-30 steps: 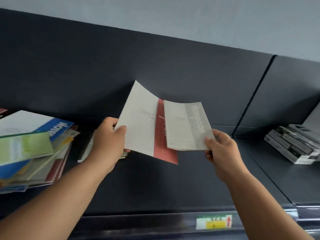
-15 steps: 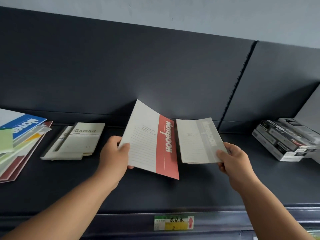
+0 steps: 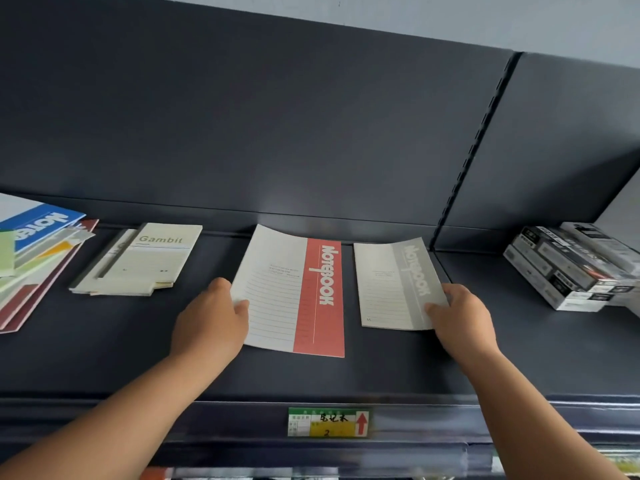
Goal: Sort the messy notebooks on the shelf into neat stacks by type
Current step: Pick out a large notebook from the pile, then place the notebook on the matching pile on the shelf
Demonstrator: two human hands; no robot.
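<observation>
Setting-down step: left hand (image 3: 211, 323) gripping red notebook (image 3: 291, 296), right hand (image 3: 460, 323) pinching grey notebook (image 3: 391, 285) at its 3 o'clock. Next, probably: release both flat, then tackle messy pile (image 3: 34, 251) at 9 o'clock.

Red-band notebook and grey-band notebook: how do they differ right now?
The red-band notebook has a red strip; the grey-band notebook has a grey one. The red-band notebook looks larger than the grey-band notebook. The left hand grips the red-band notebook, the right hand the grey-band notebook. Both have pale lined covers printed Notebook and upcurled far edges.
</observation>
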